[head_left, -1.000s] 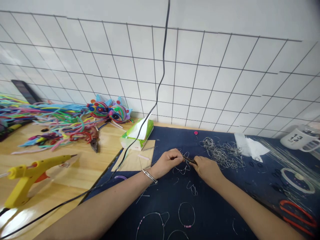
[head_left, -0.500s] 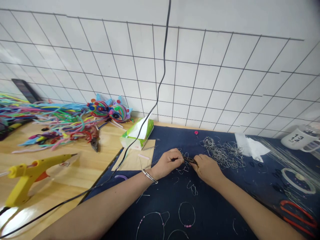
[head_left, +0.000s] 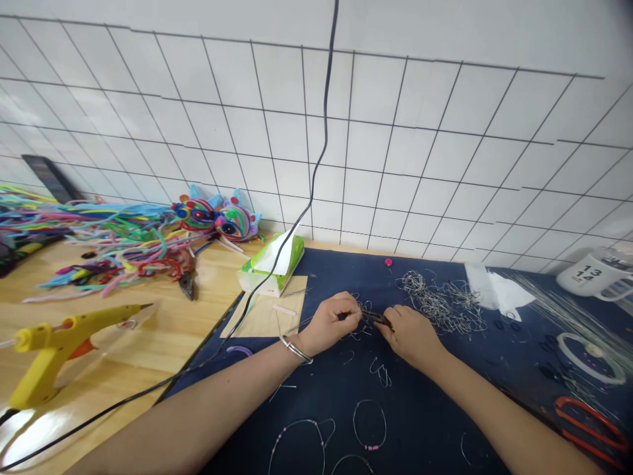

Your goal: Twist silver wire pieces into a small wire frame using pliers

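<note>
My left hand (head_left: 337,321) is closed in a pinch above the dark blue mat (head_left: 316,402), near its middle. What its fingertips hold looks like thin wire, mostly hidden by the fingers. My right hand (head_left: 409,333) is wrapped round dark pliers (head_left: 374,317), whose jaws point left and reach the left fingertips. Loose bits of wire (head_left: 363,332) lie under and behind the two hands. Closer to me, a wire ring with pink beads (head_left: 370,423) and a larger beaded wire loop (head_left: 297,422) rest on the mat.
Tangled wire (head_left: 440,303) lies right of my hands, with straight wires (head_left: 568,316) and a white mug (head_left: 596,274) beyond. Red-orange scissor handles (head_left: 591,422) are lower right. Left are a tissue pack (head_left: 273,264), a yellow glue gun (head_left: 54,349) and pipe cleaners (head_left: 113,224). A black cable (head_left: 319,165) crosses in front.
Both hands keep nearly the same place. The pliers and right hand have shifted very slightly; the left pinch stays closed.
</note>
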`<state>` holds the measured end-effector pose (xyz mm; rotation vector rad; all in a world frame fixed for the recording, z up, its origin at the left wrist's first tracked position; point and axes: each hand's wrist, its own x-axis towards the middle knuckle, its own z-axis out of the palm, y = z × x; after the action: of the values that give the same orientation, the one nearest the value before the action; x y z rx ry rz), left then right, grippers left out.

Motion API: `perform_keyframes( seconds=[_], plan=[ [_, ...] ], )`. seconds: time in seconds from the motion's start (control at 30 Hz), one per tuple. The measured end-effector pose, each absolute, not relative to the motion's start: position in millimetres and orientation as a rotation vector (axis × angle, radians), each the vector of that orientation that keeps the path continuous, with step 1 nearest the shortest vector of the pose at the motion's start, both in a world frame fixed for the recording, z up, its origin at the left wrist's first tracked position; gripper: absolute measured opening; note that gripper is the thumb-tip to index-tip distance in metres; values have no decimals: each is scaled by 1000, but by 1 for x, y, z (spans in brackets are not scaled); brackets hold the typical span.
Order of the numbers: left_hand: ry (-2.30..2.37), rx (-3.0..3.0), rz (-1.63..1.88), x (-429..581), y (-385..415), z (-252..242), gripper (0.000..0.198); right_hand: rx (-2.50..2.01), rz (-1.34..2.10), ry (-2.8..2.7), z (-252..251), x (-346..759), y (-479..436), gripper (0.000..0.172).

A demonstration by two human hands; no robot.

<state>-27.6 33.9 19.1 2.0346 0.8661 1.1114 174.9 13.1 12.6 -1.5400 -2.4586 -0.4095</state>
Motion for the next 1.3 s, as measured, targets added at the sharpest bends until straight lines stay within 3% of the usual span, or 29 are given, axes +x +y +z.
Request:
perform_keyframes(
  seconds=[0.77,1.3],
  plan=[
    [955,2177,1131,-27,28,19,16,-1458,-622,-2395,8,172,10,31],
    [857,1964,1112,-24,31,19,17,-1551,-336,-2395,-2,174,13,32]
  ],
)
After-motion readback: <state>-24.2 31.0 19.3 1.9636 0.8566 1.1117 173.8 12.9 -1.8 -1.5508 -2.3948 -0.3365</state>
